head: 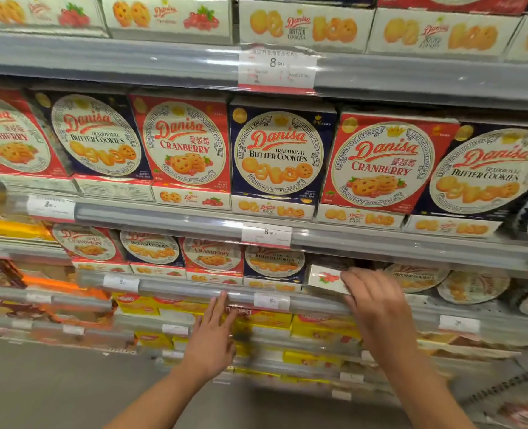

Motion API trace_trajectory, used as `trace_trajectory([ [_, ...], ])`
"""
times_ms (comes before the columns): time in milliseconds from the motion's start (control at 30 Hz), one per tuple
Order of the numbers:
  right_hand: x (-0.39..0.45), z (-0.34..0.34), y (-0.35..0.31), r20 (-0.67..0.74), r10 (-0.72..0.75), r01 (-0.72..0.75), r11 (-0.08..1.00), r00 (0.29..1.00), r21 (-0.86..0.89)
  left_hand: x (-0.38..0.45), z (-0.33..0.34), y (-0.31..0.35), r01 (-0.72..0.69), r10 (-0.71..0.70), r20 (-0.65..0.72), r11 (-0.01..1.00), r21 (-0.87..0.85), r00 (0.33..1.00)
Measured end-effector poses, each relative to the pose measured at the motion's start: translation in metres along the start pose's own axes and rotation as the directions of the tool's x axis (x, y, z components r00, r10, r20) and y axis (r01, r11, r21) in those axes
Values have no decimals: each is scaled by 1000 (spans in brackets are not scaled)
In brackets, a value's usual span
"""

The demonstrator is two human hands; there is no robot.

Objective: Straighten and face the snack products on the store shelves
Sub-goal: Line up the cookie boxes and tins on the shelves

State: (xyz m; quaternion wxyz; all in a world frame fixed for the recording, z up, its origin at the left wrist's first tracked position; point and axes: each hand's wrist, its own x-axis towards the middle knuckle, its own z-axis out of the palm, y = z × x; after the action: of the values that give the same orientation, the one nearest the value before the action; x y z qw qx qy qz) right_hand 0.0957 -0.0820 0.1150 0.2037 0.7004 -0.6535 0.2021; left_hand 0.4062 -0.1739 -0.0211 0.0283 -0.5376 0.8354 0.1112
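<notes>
A person is facing up cookie boxes along a grey metal supermarket shelf (176, 289), and the work is looking partly done. On the shelf above, red cranberry cookie cartons (185, 147) and navy butter cookie cartons (279, 153) are standing upright in an alternating row, fronts out, over flat white boxes lying along the edge. The lower row is looking tidy at the left, where four upright cartons (151, 247) are sitting side by side. To the right a gap is showing: a flat white cardboard cookie box with a red berry print (324, 278) is lying just at the shelf lip, its face turned upward rather than outward.

The right hand (377, 301) is resting on that box, fingers loosely bent over its right end; whether the grip is truly closing on it cannot be told through the blur. The left hand (214, 332) is hovering with fingers straight, tips touching the clear price rail, holding nothing.

Still left, by the look of it: standing or squaring that box and filling the gap, with round cookie tins (473, 284) sitting further right. Yellow snack boxes (262, 322) are filling the shelves below, white price tags (276, 68) are hanging along the rails, and grey shop floor (55, 391) is showing at near left.
</notes>
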Motion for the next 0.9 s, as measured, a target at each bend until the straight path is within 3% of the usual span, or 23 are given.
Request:
trace_trajectory([
  [167,-29,-3,-12,-48,14,-5,983,999,181,-23,-30,13,14,-43,-71,931,-365,997],
  [300,-49,3,-33,147,66,-120,910,987,397,-60,-55,31,-62,1,-116,848,-526,993],
  [467,-60,5,-81,346,6,-242,728,938,642,-93,-75,35,-26,85,40,655,-756,996],
  [600,-54,8,-109,412,-17,-285,696,911,659,-101,-82,19,-4,87,58,583,-812,994],
  [700,-37,9,-118,535,-26,-346,736,844,582,-100,-88,-2,-6,110,59,511,-860,992],
  [833,-14,18,-147,546,-6,-373,724,838,581,-98,-107,-45,2,147,69,415,-910,987],
  [900,-3,25,-173,555,-4,-398,693,832,601,-95,-114,-76,-17,170,63,433,-901,983],
])
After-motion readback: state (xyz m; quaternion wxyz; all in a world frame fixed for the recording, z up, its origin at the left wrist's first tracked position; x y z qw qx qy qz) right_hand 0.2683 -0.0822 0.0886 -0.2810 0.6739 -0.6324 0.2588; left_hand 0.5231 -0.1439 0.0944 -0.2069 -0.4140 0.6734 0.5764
